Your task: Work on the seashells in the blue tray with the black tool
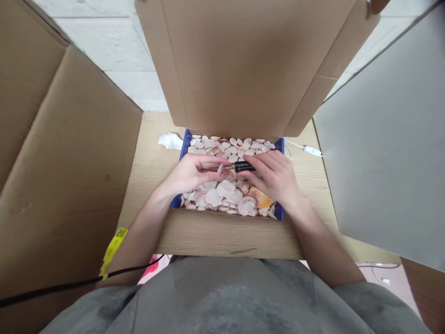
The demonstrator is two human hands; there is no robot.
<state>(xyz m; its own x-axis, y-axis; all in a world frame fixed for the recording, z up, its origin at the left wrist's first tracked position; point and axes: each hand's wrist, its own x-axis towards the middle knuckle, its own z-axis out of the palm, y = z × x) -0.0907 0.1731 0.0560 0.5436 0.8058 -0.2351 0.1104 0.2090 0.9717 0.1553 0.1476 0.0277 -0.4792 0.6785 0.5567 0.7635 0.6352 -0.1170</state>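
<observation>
My left hand pinches a small pale seashell between thumb and fingers. In my right hand is a black mini hand drill with a brass-coloured chuck, lying level and pointing left. Its tip is at the shell; whether the bit has gone into the shell is too small to tell. Both hands are over a blue tray full of shells. Small pale shells fill its back part, and larger fan-shaped ones lie nearer me, among them an orange scallop shell by my right hand.
Cardboard panels stand on the left and lean over the back. A grey panel closes off the right. Crumpled white tissue and a white inline switch on a cord lie on the wooden table. A black cable crosses my left arm.
</observation>
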